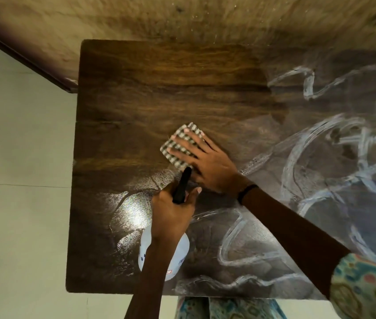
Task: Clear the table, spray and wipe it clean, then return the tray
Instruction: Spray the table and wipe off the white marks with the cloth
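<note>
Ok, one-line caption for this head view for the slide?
Right hand presses checked cloth flat on wet wooden table; left hand grips spray bottle.

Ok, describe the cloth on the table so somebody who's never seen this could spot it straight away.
Start at the dark wooden table. Near its middle, the right hand presses flat on a small folded cloth, just beyond the black nozzle of the white spray bottle in the left hand. It is the only checked thing there.

Table (159, 88): dark wood, glossy w/ wet streaks. Cloth (177, 143): checked woven fabric. Spray bottle (175, 261): white plastic, smooth.
</note>
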A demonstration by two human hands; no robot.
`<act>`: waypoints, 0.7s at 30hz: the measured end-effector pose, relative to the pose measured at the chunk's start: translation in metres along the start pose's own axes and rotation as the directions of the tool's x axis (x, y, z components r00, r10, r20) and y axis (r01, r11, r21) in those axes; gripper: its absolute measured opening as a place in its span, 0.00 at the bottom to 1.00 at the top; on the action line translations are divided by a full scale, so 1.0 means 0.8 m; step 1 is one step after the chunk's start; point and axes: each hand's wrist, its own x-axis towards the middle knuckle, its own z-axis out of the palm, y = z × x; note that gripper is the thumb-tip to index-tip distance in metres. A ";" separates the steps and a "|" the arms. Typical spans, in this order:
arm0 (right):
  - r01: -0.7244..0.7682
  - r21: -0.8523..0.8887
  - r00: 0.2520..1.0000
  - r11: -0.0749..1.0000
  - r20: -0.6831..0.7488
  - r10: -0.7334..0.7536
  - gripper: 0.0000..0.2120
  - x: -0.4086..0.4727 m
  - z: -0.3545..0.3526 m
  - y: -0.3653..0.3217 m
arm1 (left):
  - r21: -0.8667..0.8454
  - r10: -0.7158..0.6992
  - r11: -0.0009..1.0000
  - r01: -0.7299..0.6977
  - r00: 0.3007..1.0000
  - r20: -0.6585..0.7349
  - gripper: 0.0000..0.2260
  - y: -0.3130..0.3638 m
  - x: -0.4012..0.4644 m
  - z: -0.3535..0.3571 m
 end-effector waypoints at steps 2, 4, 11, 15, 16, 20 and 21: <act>-0.075 -0.009 0.997 0.997 -0.029 0.075 0.25 -0.038 -0.004 0.022 | -0.018 -0.023 1.000 0.023 1.000 0.008 0.13 -0.003 -0.002 -0.006; -0.248 0.012 0.967 0.969 -0.051 0.248 0.26 -0.068 -0.014 0.053 | -0.042 -0.038 0.998 0.038 0.999 0.015 0.14 -0.007 -0.002 -0.012; -0.674 0.117 0.716 0.730 -0.142 0.684 0.29 0.016 -0.031 0.061 | -0.100 -0.058 0.993 0.059 0.998 0.010 0.10 -0.017 -0.009 -0.022; -0.426 0.067 0.901 0.902 -0.058 0.430 0.28 0.052 -0.013 0.001 | -0.034 -0.028 0.999 0.027 1.000 -0.008 0.12 -0.023 -0.017 -0.022; -0.332 0.058 0.941 0.942 -0.047 0.335 0.27 0.042 -0.007 -0.009 | -0.022 -0.022 1.000 0.022 1.000 -0.009 0.12 -0.025 -0.020 -0.022; -0.188 0.000 0.982 0.982 -0.017 0.188 0.26 -0.041 0.003 -0.005 | -0.006 -0.008 1.000 0.008 1.000 0.009 0.13 -0.038 -0.032 -0.024; -0.214 0.000 0.977 0.977 -0.023 0.214 0.26 -0.063 0.001 0.006 | -0.014 -0.002 1.000 0.002 1.000 0.020 0.14 -0.042 -0.035 -0.025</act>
